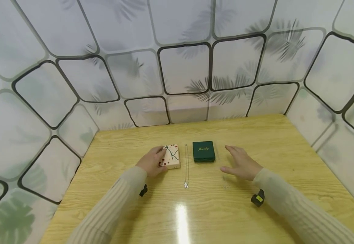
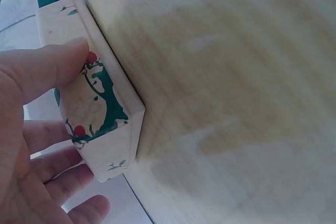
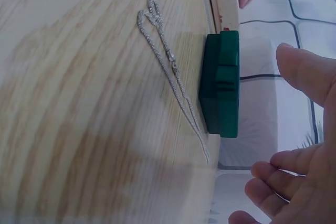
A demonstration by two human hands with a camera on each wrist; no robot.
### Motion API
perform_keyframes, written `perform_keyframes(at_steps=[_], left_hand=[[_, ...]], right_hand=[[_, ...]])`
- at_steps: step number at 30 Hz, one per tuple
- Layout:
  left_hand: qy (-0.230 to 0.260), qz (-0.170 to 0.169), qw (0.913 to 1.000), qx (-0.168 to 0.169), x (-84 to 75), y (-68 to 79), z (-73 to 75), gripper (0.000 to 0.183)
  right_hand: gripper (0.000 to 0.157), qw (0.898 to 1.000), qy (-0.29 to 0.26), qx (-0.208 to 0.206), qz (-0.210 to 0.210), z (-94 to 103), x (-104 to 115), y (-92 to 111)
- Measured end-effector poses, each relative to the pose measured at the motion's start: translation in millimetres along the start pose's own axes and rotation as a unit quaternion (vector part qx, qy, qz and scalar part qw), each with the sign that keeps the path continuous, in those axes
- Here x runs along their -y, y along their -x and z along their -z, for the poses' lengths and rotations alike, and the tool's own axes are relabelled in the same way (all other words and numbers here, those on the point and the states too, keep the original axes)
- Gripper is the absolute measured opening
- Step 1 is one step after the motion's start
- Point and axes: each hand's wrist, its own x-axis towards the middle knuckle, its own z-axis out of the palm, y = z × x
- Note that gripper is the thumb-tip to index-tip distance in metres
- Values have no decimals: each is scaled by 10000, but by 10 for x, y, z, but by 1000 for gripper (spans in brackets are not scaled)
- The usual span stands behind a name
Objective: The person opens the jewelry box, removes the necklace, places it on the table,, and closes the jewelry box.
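My left hand (image 1: 153,162) grips a cream box (image 1: 172,157) with a red-and-green branch pattern, its thumb on one side and fingers on the other. In the left wrist view, the thumb presses on the patterned cream box (image 2: 86,98). A silver necklace (image 1: 186,166) with a small pendant lies stretched out between that box and a closed green jewelry box (image 1: 203,151). Right of the green box, apart from it, my right hand (image 1: 241,163) hovers with fingers extended and holds nothing. In the right wrist view, a silver chain (image 3: 170,72) lies beside the green box (image 3: 223,85).
Both boxes and the jewelry lie on a light wood-grain table (image 1: 152,217). Patterned fabric walls (image 1: 183,67) enclose its back and sides. A bright light reflection shows near the table's front.
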Motion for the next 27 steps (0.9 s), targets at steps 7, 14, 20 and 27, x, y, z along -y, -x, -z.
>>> perform_keyframes(at_steps=[7, 14, 20, 27], left_hand=[[-124, 60, 9998, 151, -7, -187, 44, 79], [-51, 84, 9999, 127, 45, -219, -9, 80], [111, -152, 9997, -156, 133, -172, -72, 81], [348, 41, 9984, -448, 242, 69, -46, 83]], right_hand=[[93, 10000, 57, 39, 17, -49, -52, -4], [94, 10000, 55, 77, -3, -73, -58, -17], [94, 9999, 150, 9, -3, -60, -93, -22], [94, 9996, 35, -67, -267, 55, -222, 72]])
